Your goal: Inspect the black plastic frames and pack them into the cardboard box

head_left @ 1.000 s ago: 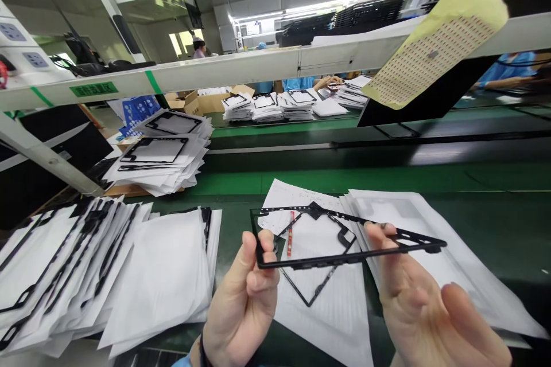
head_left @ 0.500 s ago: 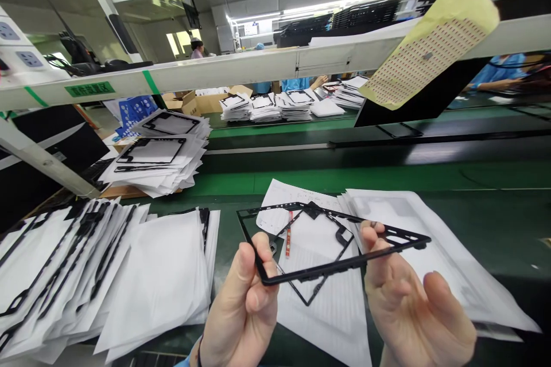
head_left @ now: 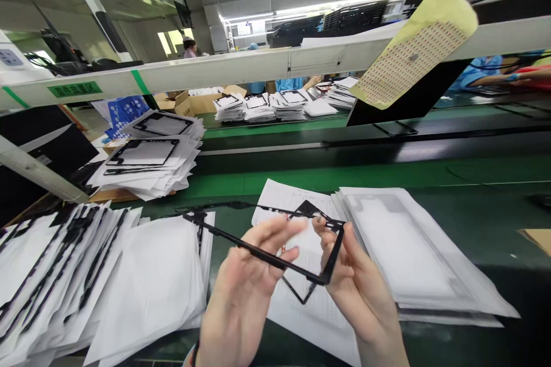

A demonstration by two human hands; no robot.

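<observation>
A thin black rectangular frame (head_left: 297,270) is held up tilted over the bench. My right hand (head_left: 357,287) grips its right end between thumb and fingers. Behind the frame's near bar, my left hand (head_left: 247,281) has its fingers stretched out and slightly blurred; whether they touch the bar I cannot tell. Below, a second black frame (head_left: 308,208) lies on white paper sheets (head_left: 314,321), partly covered by my hands. A red strip on the paper is mostly hidden by my left fingers.
White sleeves with black frames (head_left: 55,275) are stacked at the left, beside a pile of white sleeves (head_left: 146,275). Translucent sleeves (head_left: 400,241) lie at right. Another stack (head_left: 146,152) stands farther back. A white rail (head_left: 241,69) with a hanging yellow sheet (head_left: 417,46) crosses ahead. Co-workers are beyond.
The held frame has turned and shifted left. My left hand has let go of its corner and opened its fingers; my right hand has moved left and grips the frame's right end.
</observation>
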